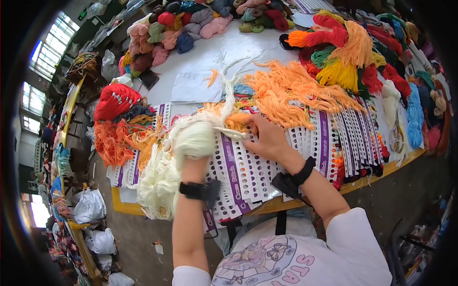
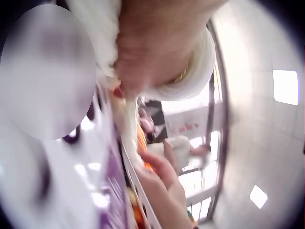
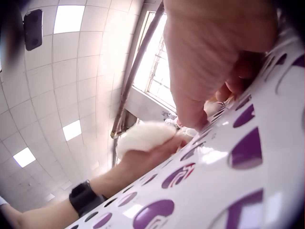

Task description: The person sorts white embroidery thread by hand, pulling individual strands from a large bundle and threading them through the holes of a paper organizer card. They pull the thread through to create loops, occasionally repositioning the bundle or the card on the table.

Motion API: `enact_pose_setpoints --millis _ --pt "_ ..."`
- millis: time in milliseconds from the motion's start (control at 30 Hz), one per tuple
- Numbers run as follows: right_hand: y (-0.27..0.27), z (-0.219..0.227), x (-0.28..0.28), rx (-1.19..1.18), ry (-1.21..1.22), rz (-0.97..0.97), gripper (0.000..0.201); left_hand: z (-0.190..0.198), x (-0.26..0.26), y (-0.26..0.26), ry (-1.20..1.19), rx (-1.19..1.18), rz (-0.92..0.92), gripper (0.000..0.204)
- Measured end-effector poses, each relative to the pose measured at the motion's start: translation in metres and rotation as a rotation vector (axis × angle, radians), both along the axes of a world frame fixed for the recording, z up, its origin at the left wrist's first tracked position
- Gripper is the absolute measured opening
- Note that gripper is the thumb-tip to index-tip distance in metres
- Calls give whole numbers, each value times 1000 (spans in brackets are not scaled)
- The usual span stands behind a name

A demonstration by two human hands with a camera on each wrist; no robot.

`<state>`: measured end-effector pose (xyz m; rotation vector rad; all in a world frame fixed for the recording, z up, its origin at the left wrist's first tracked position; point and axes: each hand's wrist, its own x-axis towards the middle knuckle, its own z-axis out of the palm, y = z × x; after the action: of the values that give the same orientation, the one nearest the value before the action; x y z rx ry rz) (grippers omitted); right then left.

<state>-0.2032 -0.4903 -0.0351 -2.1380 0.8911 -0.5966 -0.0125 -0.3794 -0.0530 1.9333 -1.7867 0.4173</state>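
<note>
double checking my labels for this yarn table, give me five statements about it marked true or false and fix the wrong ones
1. The right grip pinches a pale strand. True.
2. Both wrists are bare. False: each wears a black band.
3. In the head view, a creamy skein hides most of the left grip. True.
4. The big orange bundle lies wholly under the punched cards. False: it spreads over their far ends.
5. The punched cards carry purple strips. True.
</note>
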Motion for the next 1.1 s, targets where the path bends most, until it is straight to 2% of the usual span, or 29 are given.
enact_pose_setpoints --millis 33,100,167,200,233,267,300,333,367,467,533,567,600,633,667,700,733,767,800,833,867,933,967,1100 --pt "0 -4 1 -42 -41 -13 37 6 14 1 377 291 41 19" --pt "-3 -1 1 8 -5 15 36 7 25 14 -100 -40 135 17" --pt "-3 7 -5 53 36 48 33 20 64 47 384 16 424 20" --pt "-3 17 -8 73 53 69 32 53 67 77 1087 -265 347 24" --pt "-1 27 -9 96 66 94 30 54 92 125 1350 -475 245 27" --pt "3 39 -9 7 52 173 28 76 101 177 1382 -589 -14 25" --pt "10 52 -12 -77 39 250 27 90 124 233 1518 -754 163 25" --pt "18 62 -15 -155 28 323 25 103 133 287 1626 -912 147 25" --pt "23 71 -9 -135 58 470 24 115 135 350 1722 -1039 5 26" --pt "29 79 49 -45 444 867 23 149 116 505 1873 -1233 -444 33" --pt "-4 41 104 -173 505 697 25 167 80 541 1699 -1442 -245 40" --pt "-17 41 114 -322 538 441 24 176 61 540 1572 -1571 -20 50" --pt "-24 41 117 -464 555 188 23 168 47 537 1519 -1494 67 52" --pt "-21 43 116 -466 356 129 21 152 36 531 1458 -1426 161 53" --pt "-14 46 119 -460 156 88 20 144 12 488 1557 -1367 152 53" --pt "10 58 115 -345 17 173 19 137 -13 446 1655 -1305 144 54" --pt "42 72 104 -214 -107 260 19 127 -36 385 1538 -1077 395 44" --pt "78 83 93 12 -149 422 17 133 -63 315 1704 -1189 650 32" --pt "111 85 81 247 -175 570 15 98 -62 305 1931 -987 272 30" --pt "138 77 70 328 -199 692 14 72 -63 285 2103 -899 73 33" --pt "158 71 62 404 -226 799 14 67 -74 266 2147 -837 124 40" --pt "180 63 52 706 -230 812 18 65 -86 235 2175 -785 120 47" --pt "186 56 49 877 -224 752 20 63 -90 229 2149 -745 102 48" --pt "185 46 41 1003 -168 720 18 64 -99 213 2051 -565 70 52"
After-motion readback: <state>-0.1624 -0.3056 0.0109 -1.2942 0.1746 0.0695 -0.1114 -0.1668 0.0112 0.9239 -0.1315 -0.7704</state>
